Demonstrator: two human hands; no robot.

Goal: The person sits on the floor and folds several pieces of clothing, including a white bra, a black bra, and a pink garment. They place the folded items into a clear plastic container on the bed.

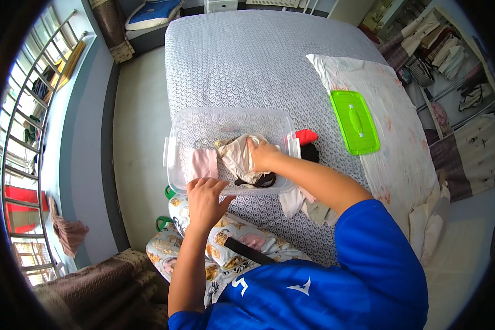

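A clear plastic storage box (pixel 179 118) sits on the bed in front of me. Inside it, a folded pink cloth (pixel 204 163) lies to the left, and a crumpled beige garment (pixel 237 157) with a dark piece (pixel 265 180) under it lies to the right. My right hand (pixel 264 156) reaches into the box and grips the beige garment, its fingertips partly sunk in the fabric. At the near rim rests my left hand (pixel 206 199), fingers extended and thumb apart, close to the pink cloth and holding nothing.
A green lid (pixel 355 122) with a handle lies on a pale floral cloth (pixel 388 165) at the right. Beside the box's right end are a red item (pixel 307 136), a black item (pixel 310 152) and light-coloured clothes (pixel 308 206). A barred window (pixel 30 143) stands at the left.
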